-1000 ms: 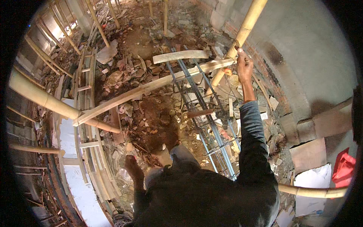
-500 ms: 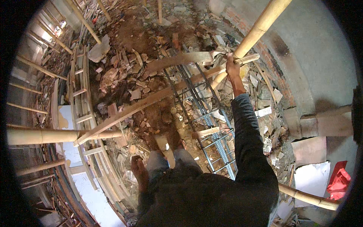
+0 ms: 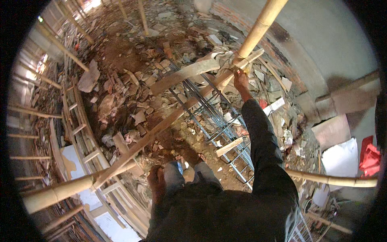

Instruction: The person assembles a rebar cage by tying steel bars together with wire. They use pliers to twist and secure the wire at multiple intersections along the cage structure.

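— How are the arms set?

— The right arm (image 3: pixel 264 139) reaches forward and up, bringing the right hand (image 3: pixel 242 82) to the near edge of the long wooden beam (image 3: pixel 169 119), by its crossing with the upright bamboo pole (image 3: pixel 262 28); the left hand (image 3: pixel 156 178) hangs low beside the legs (image 3: pixel 204 175)

— Gripping anything?

— Can't tell for either: the right fingertips blend into the wood, and the left hand is in shadow; the pole's top is cut off
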Demonstrator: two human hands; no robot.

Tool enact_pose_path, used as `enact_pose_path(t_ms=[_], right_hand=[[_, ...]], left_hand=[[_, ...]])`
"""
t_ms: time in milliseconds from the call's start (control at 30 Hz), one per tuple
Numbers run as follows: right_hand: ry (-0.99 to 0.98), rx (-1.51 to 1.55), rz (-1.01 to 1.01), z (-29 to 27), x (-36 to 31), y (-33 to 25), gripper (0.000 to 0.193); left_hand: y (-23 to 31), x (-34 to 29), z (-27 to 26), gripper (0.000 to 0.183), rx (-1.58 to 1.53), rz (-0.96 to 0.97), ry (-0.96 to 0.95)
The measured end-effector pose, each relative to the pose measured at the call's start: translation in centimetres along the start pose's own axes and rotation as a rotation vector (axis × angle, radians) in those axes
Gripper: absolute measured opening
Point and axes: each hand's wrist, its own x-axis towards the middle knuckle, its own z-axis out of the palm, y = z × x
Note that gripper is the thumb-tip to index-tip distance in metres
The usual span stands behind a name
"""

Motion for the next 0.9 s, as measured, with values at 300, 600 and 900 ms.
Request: enact_pose_path(t_ms=[300,600,900], right_hand=[[0.198,-0.074,-0.116,-7.3,-12.5,-3.9,0.061],[-0.025,0.184,0.189,-14.4,-31.0,-13.5,0.038],[-0.118,1.028,0.308,-18.3,-40.8,-22.2,0.045]], left_hand=[[3.1,6.7,-2.1,0.027,-0.165,0.333,-0.298],[8.6,8.6,0.3,0.019,-0.305,0.174,-0.776],[14.2,3.9,5.6,0.019,-0.543,0.251,-0.698]])
